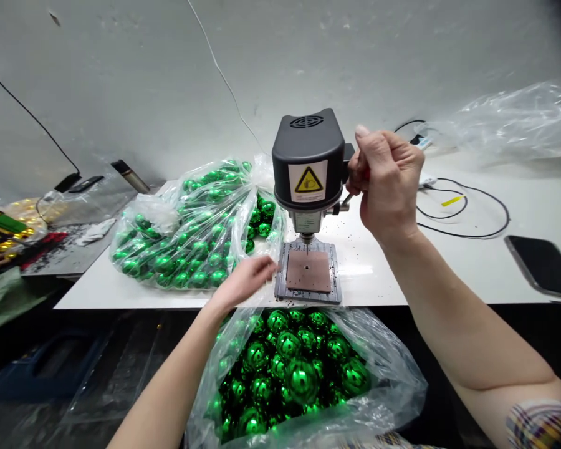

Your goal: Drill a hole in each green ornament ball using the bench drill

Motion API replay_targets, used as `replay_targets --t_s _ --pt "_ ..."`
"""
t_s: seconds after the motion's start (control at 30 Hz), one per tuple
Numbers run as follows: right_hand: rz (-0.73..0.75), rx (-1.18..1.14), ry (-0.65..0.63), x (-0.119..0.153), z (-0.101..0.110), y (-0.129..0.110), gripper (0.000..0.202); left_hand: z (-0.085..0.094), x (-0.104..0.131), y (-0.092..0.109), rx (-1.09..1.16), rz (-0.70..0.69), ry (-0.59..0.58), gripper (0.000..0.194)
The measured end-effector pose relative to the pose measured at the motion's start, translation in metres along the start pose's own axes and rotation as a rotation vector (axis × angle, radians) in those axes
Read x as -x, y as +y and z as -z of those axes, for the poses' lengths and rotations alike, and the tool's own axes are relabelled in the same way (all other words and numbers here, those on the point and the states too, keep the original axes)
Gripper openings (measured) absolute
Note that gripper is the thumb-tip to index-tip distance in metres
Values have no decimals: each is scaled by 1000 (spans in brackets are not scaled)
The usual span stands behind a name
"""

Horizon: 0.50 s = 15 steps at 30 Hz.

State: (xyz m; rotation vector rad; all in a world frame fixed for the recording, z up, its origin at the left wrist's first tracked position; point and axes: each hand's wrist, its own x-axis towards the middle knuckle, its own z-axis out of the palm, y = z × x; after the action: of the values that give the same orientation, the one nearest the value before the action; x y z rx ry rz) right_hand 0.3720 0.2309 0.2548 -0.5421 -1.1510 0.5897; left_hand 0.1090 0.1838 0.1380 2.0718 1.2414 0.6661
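Center frame: drill-press lever [348, 201] gripped by right hand [388, 178]; left hand [245, 280] blurred, any pinch can't be told. Probably between drillings; bit [307, 247] should be kept clear.

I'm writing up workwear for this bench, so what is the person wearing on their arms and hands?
The left hand and right hand are ungloved, with no watch or bracelet visible at either wrist. Both forearms are bare. A plaid sleeve in white, dark blue and yellow shows on the right arm; no left sleeve is in view.
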Motion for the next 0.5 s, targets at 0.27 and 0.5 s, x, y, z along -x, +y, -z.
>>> replay_targets --t_s 0.27,0.5 --pt "45 27 19 1 -2 1 48 0 -133 -57 -643 185 90 41" --pt "78 40 18 0 -3 -1 49 4 -132 -63 -609 218 177 43"
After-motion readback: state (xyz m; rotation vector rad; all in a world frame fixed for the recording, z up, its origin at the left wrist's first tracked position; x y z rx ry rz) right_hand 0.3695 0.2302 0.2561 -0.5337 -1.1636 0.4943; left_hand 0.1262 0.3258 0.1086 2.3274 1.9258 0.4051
